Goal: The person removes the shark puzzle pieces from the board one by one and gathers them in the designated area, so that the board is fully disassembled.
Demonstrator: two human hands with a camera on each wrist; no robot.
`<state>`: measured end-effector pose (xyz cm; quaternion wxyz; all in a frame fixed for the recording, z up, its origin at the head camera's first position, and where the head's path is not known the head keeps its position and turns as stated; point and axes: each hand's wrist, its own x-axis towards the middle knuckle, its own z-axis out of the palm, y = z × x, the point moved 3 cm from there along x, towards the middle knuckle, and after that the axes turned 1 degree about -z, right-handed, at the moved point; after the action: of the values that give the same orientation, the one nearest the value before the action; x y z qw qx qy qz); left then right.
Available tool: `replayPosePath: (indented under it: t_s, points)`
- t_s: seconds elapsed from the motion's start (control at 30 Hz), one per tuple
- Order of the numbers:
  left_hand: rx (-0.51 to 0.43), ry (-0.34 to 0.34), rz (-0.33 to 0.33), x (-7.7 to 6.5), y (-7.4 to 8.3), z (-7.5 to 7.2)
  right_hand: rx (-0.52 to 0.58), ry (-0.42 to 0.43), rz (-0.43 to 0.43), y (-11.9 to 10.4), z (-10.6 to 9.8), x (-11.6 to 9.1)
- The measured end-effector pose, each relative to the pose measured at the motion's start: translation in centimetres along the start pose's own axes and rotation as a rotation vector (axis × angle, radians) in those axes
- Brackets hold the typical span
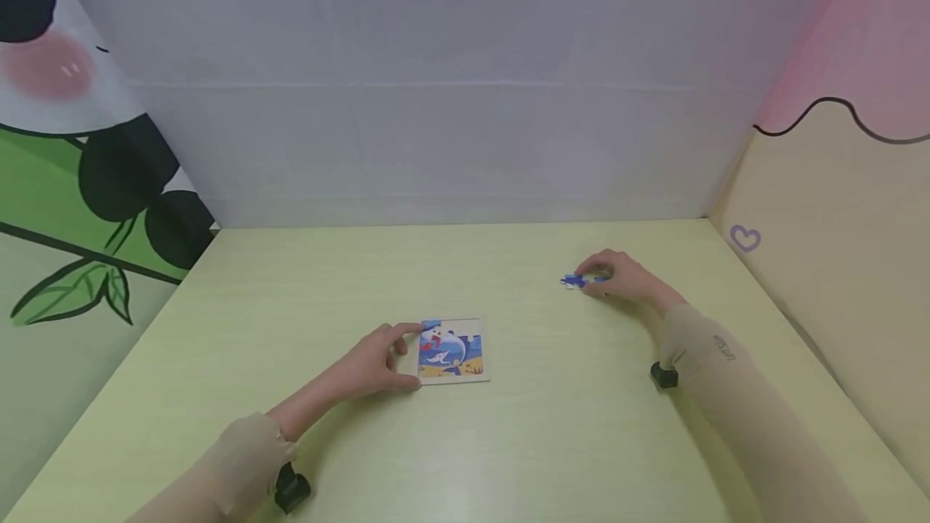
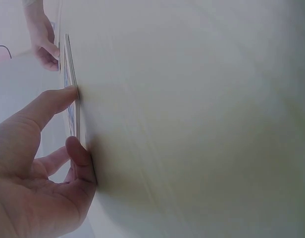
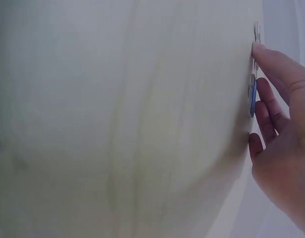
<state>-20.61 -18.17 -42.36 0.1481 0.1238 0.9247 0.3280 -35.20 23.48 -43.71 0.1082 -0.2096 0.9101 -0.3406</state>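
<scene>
On the table (image 1: 327, 281), the squarish puzzle board (image 1: 450, 349) lies flat, face up.

I am counting two hands (image 1: 374, 361) (image 1: 626, 277), one puzzle board (image 1: 452, 352), two black wrist cameras (image 1: 293, 490) (image 1: 664, 376); loose puzzle pieces (image 1: 573, 282), number unclear.

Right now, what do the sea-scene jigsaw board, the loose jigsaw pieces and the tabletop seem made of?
Sea-scene jigsaw board: probably thin wood or fibreboard, given its pale rim and stiff, flat edge.
Loose jigsaw pieces: perhaps wood or card; thin, with printed blue-and-white faces.
Tabletop: wood or wood-look laminate, smooth, softly sheened, with faint grain-like streaks.
</scene>
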Motion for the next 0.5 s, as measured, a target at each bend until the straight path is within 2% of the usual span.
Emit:
replayPosePath:
  t_s: [0.2, 0.5]
  points:
    - [0.003, 0.000, 0.001, 0.10, -0.15, 0.04, 0.042, -0.009, -0.003, -0.31, 0.00, -0.46]
    - [-0.006, -0.001, 0.014, 0.16, -0.23, 0.08, 0.045, -0.008, 0.016, -0.04, 0.19, -0.45]
